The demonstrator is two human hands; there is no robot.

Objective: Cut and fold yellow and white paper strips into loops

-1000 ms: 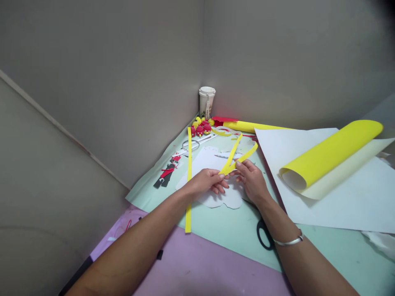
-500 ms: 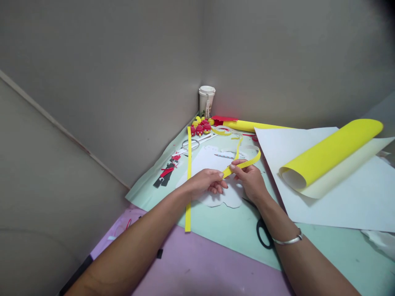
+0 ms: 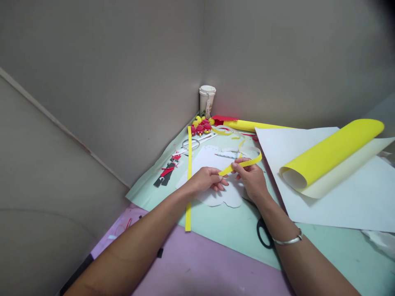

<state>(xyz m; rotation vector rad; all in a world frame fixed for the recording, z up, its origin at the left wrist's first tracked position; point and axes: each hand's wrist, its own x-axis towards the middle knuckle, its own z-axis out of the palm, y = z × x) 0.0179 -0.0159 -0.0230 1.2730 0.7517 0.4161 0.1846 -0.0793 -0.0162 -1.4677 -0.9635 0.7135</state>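
Between my hands runs a narrow strip of yellow corrugated paper (image 3: 251,161), its far part curling up and back behind my right hand. My left hand (image 3: 208,180) pinches the strip's near end between thumb and fingers. Further along, my right hand (image 3: 251,177) grips the same strip with thumb and index finger. Below both hands lies a white paper cutout (image 3: 226,200) with a wavy edge. A second yellow strip (image 3: 188,213) lies straight on the mat, partly under my left forearm. Black-handled scissors (image 3: 264,233) rest beside my right wrist, their blades mostly hidden.
A yellow corrugated roll (image 3: 336,154) lies on white sheets (image 3: 348,205) at right. At the back stand a lidded cup (image 3: 206,100) and small red and yellow rolled pieces (image 3: 200,130). Black and red scraps (image 3: 166,174), a metal ring (image 3: 190,144) and a pencil (image 3: 225,156) lie around.
The strip's near end has slipped a little out of my left fingers, so its tip shows at the thumb. My right hand has shifted slightly to the right along with the curl.
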